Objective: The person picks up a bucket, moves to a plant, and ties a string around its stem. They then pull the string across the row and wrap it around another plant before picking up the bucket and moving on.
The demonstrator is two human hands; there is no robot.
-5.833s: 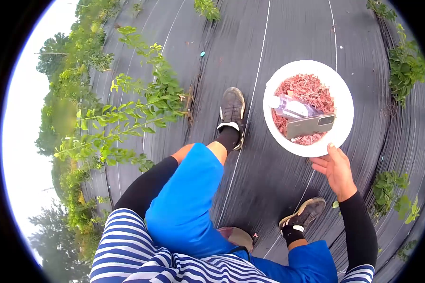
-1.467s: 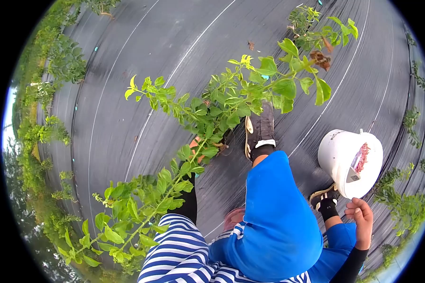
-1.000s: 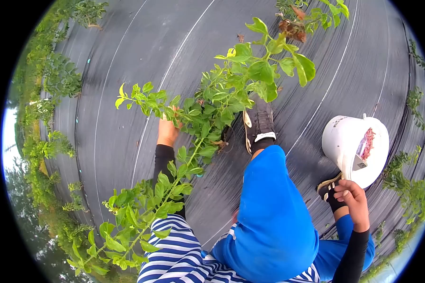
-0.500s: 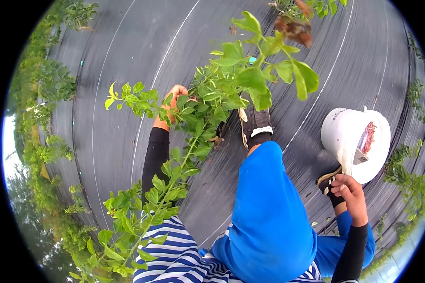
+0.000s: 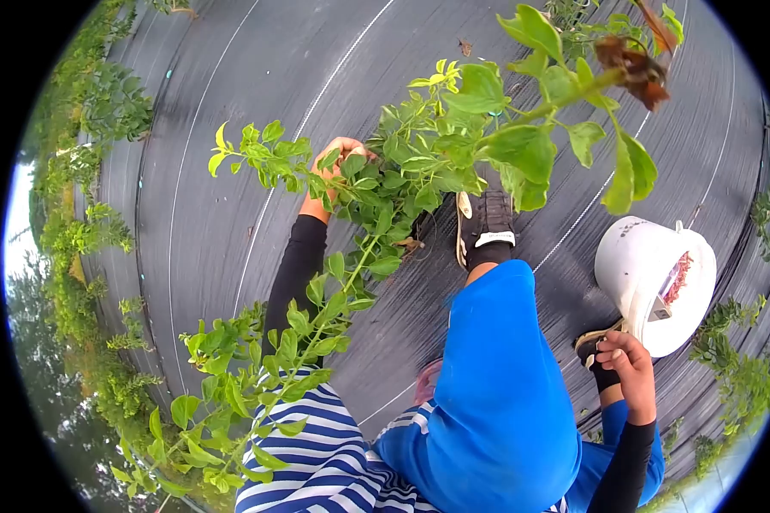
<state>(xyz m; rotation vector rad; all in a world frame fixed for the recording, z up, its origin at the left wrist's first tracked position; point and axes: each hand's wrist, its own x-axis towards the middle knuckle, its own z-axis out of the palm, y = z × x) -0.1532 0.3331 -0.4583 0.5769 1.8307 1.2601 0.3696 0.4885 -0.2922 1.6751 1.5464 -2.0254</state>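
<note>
My left hand point(image 5: 340, 161) reaches into the middle of a leafy green shrub point(image 5: 398, 184). Its fingers are bent inward among the stems, and leaves cover the fingertips, so what they grip is hidden. Over my bent leg on the right, my right hand point(image 5: 630, 374) is held with fingers curled and thumb drawn in to them. Anything in that pinch is too small to make out. Just above this hand, a white bucket point(image 5: 633, 261) leans toward me beside my shoe. Thin reddish pieces point(image 5: 678, 278) and a small boxy item point(image 5: 660, 309) show inside it.
Black woven ground cover point(image 5: 222, 197) with white lines lies beneath. Long leafy branches point(image 5: 316, 333) cross over my left arm, and one branch point(image 5: 565, 103) with a dried brown tip point(image 5: 633, 70) rises close to the camera. More plants point(image 5: 115, 107) line the left side.
The view has shifted, so the shrub and bucket sit further right and lower. My left hand stays in the foliage, slightly deeper among the leaves. My right hand remains curled near the bucket.
</note>
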